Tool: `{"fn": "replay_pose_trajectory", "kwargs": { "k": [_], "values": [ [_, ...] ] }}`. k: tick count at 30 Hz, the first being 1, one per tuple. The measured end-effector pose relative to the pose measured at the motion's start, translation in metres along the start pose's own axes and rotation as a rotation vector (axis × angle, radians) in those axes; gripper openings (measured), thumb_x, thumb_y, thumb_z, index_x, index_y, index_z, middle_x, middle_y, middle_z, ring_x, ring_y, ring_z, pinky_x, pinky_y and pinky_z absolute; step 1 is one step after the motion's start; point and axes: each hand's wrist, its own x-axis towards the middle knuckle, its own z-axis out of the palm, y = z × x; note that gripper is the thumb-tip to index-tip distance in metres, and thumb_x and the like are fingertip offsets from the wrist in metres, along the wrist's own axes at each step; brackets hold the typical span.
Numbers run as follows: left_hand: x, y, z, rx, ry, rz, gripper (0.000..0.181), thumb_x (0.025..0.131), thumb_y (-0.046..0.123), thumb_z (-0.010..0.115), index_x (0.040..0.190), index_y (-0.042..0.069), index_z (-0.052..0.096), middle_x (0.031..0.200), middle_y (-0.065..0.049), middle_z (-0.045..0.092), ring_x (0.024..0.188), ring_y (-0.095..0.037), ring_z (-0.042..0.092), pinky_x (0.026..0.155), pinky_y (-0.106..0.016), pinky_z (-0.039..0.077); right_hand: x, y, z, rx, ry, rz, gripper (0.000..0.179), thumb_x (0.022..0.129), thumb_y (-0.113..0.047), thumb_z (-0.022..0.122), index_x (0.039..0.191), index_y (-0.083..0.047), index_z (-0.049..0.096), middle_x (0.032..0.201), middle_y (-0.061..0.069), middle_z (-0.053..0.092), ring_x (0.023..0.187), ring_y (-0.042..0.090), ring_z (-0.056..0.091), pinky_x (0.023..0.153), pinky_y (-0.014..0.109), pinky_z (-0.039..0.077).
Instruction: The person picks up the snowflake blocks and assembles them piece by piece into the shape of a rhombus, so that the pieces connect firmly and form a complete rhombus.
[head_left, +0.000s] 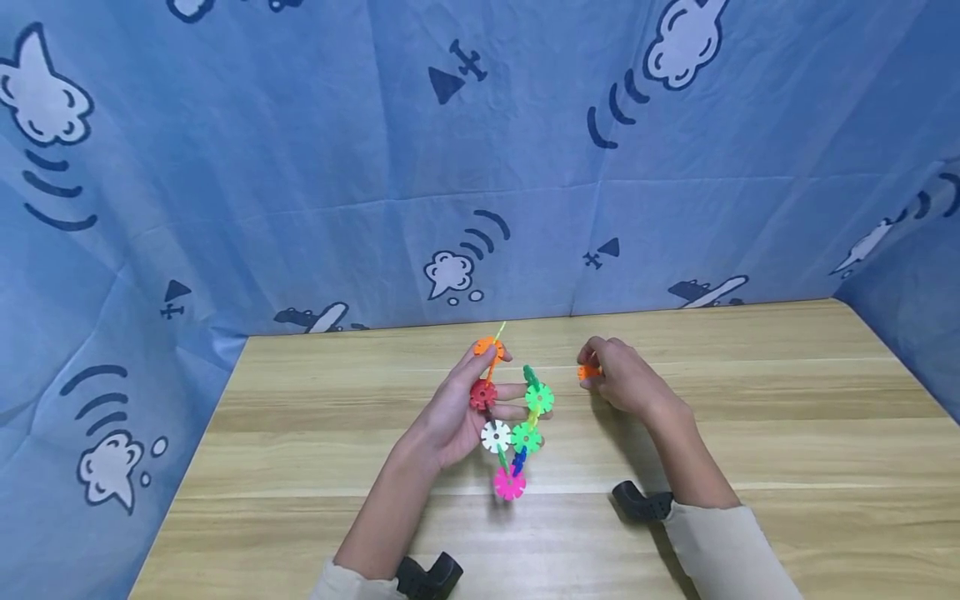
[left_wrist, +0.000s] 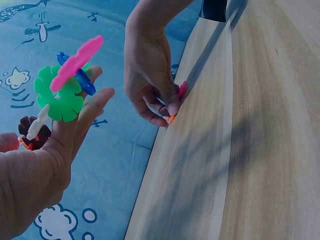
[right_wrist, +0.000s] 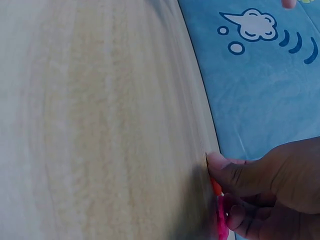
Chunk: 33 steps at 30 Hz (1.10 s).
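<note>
My left hand (head_left: 448, 421) pinches a chain of notched plastic snowflake discs by an orange disc (head_left: 487, 347) at its upper end, with the other fingers spread behind it. Down one side run a red disc (head_left: 483, 395) and a white disc (head_left: 496, 437). A pink disc (head_left: 510, 483) forms the low bend, and green discs (head_left: 527, 438) climb the other side. At the tabletop, my right hand (head_left: 633, 382) pinches a loose orange snowflake disc (head_left: 587, 372) between thumb and fingers. Beneath its curled fingers, a second pink disc (right_wrist: 222, 220) shows in the right wrist view.
The wooden table (head_left: 300, 433) meets a blue patterned cloth (head_left: 337, 167) along its back edge. More of that cloth hangs at both sides. Black wrist mounts (head_left: 431, 575) sit at both sleeves.
</note>
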Motion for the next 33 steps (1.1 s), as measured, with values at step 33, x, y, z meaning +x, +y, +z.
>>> {"fn": "replay_pose_trajectory", "kwargs": {
  "k": [33],
  "values": [
    [0.003, -0.006, 0.003, -0.012, -0.021, -0.041, 0.034, 0.119, 0.038, 0.030, 0.142, 0.014, 0.036, 0.145, -0.047, 0.053, 0.083, -0.025, 0.083, 0.090, -0.047, 0.066, -0.005, -0.027, -0.011, 0.560, 0.150, -0.146, 0.020, 0.101, 0.003, 0.069, 0.120, 0.005, 0.062, 0.111, 0.021, 0.064, 0.093, 0.044, 0.076, 0.083, 0.046, 0.068]
  ]
}}
